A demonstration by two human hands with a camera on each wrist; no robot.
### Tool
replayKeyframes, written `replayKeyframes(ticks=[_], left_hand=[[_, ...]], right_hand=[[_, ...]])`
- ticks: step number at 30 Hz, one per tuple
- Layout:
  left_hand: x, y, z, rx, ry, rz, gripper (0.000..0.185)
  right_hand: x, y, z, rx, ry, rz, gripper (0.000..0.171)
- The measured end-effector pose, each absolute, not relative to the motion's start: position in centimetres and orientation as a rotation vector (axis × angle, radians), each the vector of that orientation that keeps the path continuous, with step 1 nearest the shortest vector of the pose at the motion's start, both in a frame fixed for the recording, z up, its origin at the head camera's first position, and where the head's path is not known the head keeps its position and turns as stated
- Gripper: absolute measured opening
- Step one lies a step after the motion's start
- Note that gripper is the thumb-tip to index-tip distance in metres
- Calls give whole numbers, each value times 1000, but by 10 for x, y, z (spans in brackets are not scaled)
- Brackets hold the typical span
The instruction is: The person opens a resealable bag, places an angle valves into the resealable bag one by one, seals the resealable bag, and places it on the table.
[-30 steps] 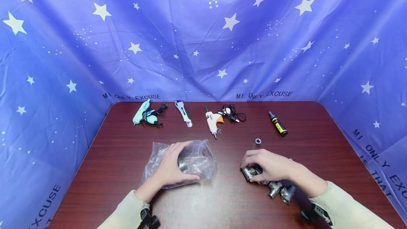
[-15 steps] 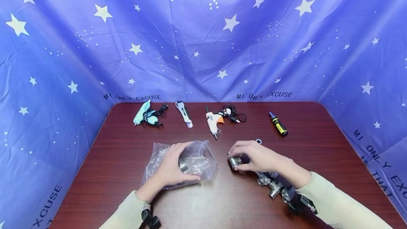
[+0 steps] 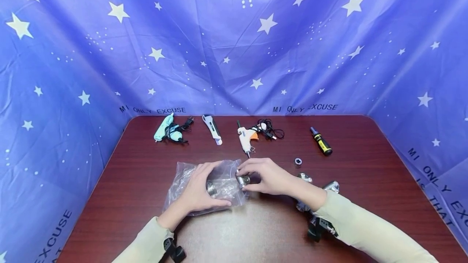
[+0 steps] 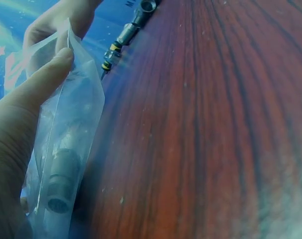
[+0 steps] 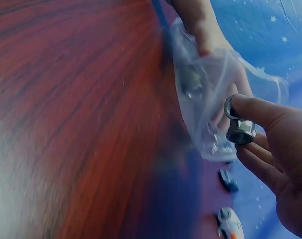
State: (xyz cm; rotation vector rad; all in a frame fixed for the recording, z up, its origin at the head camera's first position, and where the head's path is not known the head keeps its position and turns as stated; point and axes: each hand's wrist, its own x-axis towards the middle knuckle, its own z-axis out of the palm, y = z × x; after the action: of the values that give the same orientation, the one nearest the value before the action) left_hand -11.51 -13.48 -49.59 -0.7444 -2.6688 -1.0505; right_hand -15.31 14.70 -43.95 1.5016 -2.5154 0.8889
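Steel in the right hand (image 3: 272,177): a threaded metal fitting (image 3: 242,180) is pinched between thumb and fingertips right at the mouth of the clear plastic bag (image 3: 223,182). The left hand (image 3: 199,190), just beside it, grips that bag with fingers curled over the film, more fittings showing inside. The risk judged here is that the limp mouth folds shut, so the fitting catches on the film and slips onto the table (image 3: 128,182). Behind the right wrist lie loose fittings (image 3: 330,186); farther off, a small ring (image 3: 297,161) and a screwdriver (image 3: 321,142)
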Motion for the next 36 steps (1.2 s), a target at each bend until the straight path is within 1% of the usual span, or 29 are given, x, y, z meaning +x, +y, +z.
replayKeyframes(ticks=[7, 11, 16, 19, 22, 25, 31, 36], left_hand=[[-115, -135, -493, -754, -2666, -1048, 116], [-115, -135, -491, -769, -2667, -1056, 118], [-112, -140, -488, -827, -2703, -980, 130], [-109, -145, -487, -836, -2746, -874, 138], [-107, -150, -487, -820, -2769, -780, 142], [-107, -155, -488, -808, -2766, -767, 140], [-106, -160, -489, -767, -2792, -873, 129], [-105, -161, -491, -735, -2796, -831, 128]], right_hand=[[-153, 125, -449, 1545, -2527, 856, 26], [-154, 117, -457, 1559, -2560, 867, 27], [-156, 108, -465, 1599, -2563, 856, 34], [-156, 104, -468, 1611, -2567, 849, 33], [-155, 101, -470, 1608, -2568, 841, 31], [-155, 100, -472, 1618, -2563, 820, 28], [-156, 101, -473, 1693, -2535, 799, 17], [-156, 101, -472, 1791, -2539, 837, 22]])
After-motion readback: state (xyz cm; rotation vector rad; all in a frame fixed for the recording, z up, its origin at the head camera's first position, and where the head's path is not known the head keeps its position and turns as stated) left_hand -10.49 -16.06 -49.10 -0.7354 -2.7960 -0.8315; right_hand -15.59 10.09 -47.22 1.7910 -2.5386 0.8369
